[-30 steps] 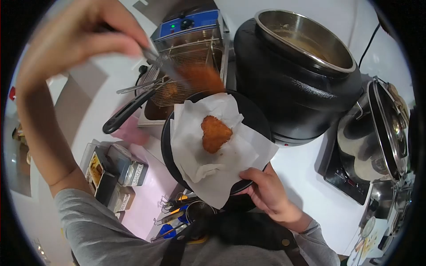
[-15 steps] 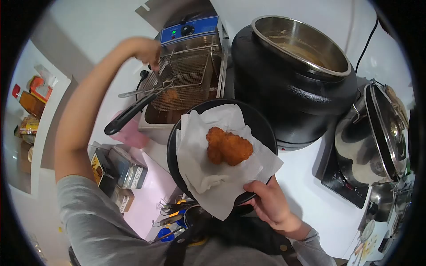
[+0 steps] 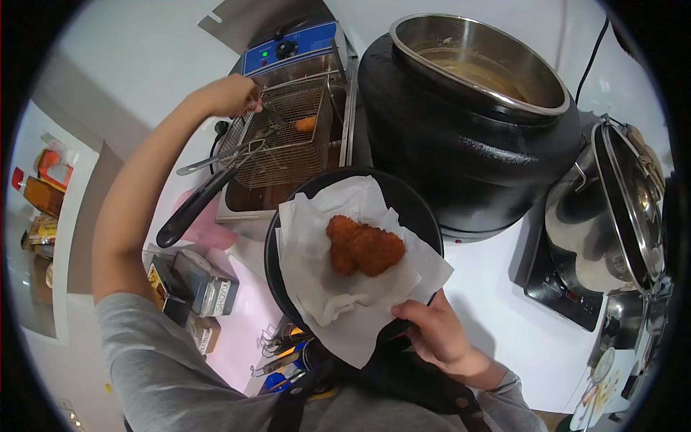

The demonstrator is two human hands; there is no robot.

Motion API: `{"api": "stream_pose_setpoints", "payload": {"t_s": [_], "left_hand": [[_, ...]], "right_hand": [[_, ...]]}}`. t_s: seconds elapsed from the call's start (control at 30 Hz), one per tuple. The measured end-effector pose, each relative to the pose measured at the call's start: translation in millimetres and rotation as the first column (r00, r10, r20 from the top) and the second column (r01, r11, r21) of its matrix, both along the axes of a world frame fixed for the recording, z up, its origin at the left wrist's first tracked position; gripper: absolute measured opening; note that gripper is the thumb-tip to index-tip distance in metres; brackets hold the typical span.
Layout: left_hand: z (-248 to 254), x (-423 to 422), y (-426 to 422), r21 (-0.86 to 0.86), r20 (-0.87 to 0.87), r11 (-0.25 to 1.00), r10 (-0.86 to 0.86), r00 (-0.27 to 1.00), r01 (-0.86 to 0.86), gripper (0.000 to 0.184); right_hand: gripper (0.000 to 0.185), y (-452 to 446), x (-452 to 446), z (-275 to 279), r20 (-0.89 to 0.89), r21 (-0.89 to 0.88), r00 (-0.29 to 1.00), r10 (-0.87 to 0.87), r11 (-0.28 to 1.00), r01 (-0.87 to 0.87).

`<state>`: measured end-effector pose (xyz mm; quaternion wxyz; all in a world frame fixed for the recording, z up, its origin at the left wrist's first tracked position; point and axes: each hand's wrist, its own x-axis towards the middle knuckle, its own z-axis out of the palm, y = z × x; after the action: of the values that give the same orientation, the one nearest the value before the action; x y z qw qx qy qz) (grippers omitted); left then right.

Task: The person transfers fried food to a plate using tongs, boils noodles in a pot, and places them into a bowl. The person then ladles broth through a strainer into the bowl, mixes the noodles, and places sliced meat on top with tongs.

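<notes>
The right hand (image 3: 437, 333) pinches a round black bowl (image 3: 412, 205) by its near-right edge. The left hand (image 3: 234, 96) grips slim metal tongs (image 3: 273, 116) above a silver wire basket's (image 3: 290, 153) left edge.

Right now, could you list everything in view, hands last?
Black bowl: one, black, right hand
White paper: crumpled, lining bowl
Fried pieces: at least two, orange-brown, on paper
Fryer: one, silver and blue, upper left
Wire basket: one, silver, in fryer
Basket piece: one visible, orange
Metal tongs: apparently one pair, silver, at left hand
Large kettle: one, black, upper centre-right
Steel pot: one, silver, right
Hotplate: one, black, under steel pot
Containers: several, mixed, left
Utensils: several, mixed, bottom centre
Shelf packets: several, mixed, far left
Left hand: one, bare, over basket's edge
Right hand: one, bare, gripping bowl
</notes>
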<state>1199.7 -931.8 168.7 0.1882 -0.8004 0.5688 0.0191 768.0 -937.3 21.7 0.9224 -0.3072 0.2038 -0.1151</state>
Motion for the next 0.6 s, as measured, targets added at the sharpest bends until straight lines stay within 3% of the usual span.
{"api": "stream_pose_setpoints", "payload": {"t_s": [0.13, 0.37, 0.6], "left_hand": [[-23.6, -20.6, 9.2, -0.063, 0.041, 0.997, -0.033, 0.999, 0.036, 0.027], [-65.7, 2.3, 1.9, -0.117, -0.055, 0.985, -0.132, 0.990, 0.125, 0.025], [-54.3, -21.4, -10.5, -0.209, 0.026, 0.977, -0.045, 0.999, 0.050, 0.023]], "right_hand": [[0.072, 0.3, 1.3, -2.4, 0.012, 0.031, 1.000, 0.005, 1.000, -0.006], [0.072, 1.2, 2.6, -3.4, 0.019, 0.060, 1.000, 0.013, 0.998, -0.014], [0.072, -1.9, 0.3, -4.4, -0.010, 0.070, 1.000, 0.007, 0.998, -0.006]]}}
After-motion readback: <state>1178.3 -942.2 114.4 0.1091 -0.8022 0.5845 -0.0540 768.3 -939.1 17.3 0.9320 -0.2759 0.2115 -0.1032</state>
